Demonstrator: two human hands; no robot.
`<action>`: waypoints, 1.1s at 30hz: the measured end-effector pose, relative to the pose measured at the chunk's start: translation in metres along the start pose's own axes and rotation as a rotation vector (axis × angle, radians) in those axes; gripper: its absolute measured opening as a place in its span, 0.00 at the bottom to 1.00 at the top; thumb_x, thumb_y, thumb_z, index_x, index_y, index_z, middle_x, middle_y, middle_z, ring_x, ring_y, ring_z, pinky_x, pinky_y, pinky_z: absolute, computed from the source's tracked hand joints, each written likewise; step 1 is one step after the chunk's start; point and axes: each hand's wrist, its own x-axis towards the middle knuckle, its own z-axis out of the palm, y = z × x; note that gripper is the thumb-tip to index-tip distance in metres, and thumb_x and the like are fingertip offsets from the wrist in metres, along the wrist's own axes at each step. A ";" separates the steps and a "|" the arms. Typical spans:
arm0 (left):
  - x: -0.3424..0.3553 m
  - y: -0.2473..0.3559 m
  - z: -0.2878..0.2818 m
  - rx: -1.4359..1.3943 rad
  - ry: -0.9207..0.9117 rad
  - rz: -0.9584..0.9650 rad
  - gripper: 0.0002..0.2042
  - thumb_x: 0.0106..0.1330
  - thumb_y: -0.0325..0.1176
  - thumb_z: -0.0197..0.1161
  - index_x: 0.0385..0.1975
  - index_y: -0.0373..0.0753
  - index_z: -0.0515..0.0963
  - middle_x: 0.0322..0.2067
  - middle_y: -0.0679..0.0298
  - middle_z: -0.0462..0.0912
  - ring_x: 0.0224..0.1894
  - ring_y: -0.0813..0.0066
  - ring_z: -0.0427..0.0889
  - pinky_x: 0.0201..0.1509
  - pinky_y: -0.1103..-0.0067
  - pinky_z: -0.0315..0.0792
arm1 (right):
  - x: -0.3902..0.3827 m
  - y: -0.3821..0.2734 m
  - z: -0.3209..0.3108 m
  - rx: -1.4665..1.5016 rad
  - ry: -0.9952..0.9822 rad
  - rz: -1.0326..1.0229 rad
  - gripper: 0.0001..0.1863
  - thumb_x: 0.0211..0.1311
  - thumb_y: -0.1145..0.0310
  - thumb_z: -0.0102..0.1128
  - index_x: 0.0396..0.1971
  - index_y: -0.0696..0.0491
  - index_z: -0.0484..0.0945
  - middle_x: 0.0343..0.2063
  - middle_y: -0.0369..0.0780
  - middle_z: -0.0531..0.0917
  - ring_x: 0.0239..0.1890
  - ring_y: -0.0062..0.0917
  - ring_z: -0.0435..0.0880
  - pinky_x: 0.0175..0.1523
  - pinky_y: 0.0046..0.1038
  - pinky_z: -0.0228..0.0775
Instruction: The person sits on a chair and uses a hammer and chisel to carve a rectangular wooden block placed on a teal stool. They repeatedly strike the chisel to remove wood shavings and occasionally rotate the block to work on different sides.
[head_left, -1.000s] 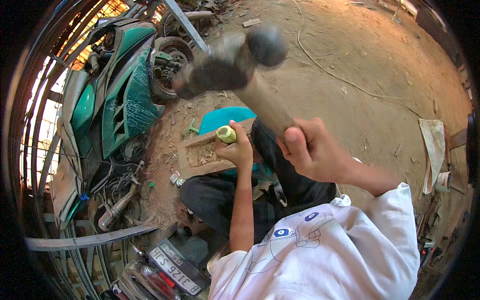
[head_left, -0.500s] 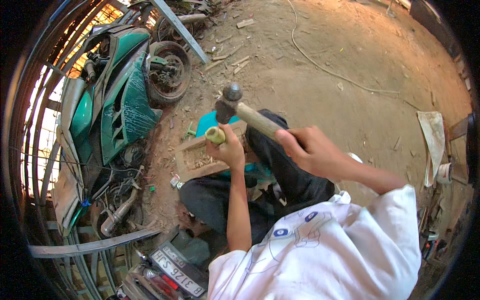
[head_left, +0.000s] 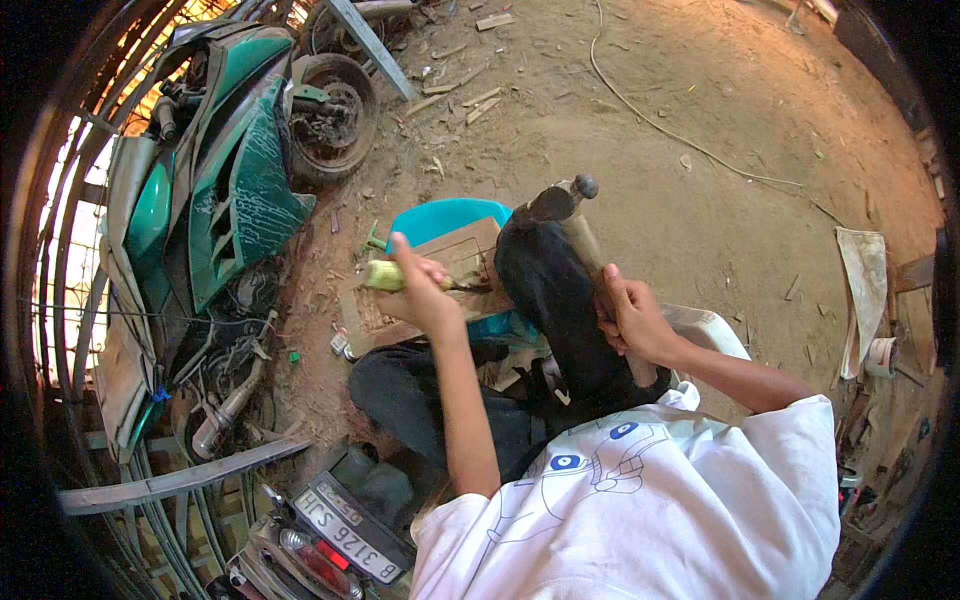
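Observation:
My left hand [head_left: 428,300] is closed around a chisel with a pale yellow-green handle [head_left: 384,276]. Its dark blade points right, over the wooden board [head_left: 455,243], which has a recess cut in it; whether the tip touches the wood I cannot tell. The board rests on a turquoise plastic support [head_left: 412,217] beside my knees. In my right hand [head_left: 638,318] is a ball-peen hammer [head_left: 582,240] gripped by its wooden handle, the metal head over my dark-trousered knee, away from the chisel.
A green motorcycle [head_left: 240,215] leans along the left, with a metal bar [head_left: 372,50] near its wheel. Another vehicle's rear plate [head_left: 352,530] is at lower left. A thin hose [head_left: 690,152] crosses the dirt floor; a pale cloth [head_left: 862,290] hangs at right.
The hammer has moved right and away from the chisel's butt, down over my knee. My left hand has tipped the chisel from pointing at me to lying sideways, showing its blade.

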 end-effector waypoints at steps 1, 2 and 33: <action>0.006 0.011 0.001 -0.151 0.042 -0.127 0.15 0.61 0.38 0.62 0.18 0.44 0.65 0.11 0.72 0.65 0.11 0.84 0.62 0.16 0.83 0.59 | 0.000 0.001 -0.001 -0.012 0.000 -0.025 0.31 0.66 0.40 0.30 0.17 0.54 0.62 0.08 0.31 0.61 0.07 0.17 0.61 0.12 0.21 0.53; 0.005 0.016 0.002 -0.177 0.085 -0.144 0.15 0.62 0.39 0.62 0.18 0.44 0.65 0.12 0.72 0.65 0.11 0.84 0.62 0.17 0.82 0.59 | 0.000 0.002 -0.001 0.018 0.003 0.002 0.31 0.66 0.40 0.30 0.18 0.54 0.62 0.08 0.31 0.61 0.07 0.17 0.61 0.12 0.20 0.53; -0.008 0.014 0.007 -0.140 -0.086 0.183 0.20 0.67 0.48 0.52 0.18 0.41 0.61 0.10 0.70 0.61 0.08 0.83 0.60 0.11 0.84 0.55 | 0.003 -0.010 -0.003 0.032 -0.020 0.089 0.34 0.63 0.34 0.28 0.18 0.53 0.61 0.08 0.30 0.60 0.07 0.16 0.60 0.12 0.21 0.56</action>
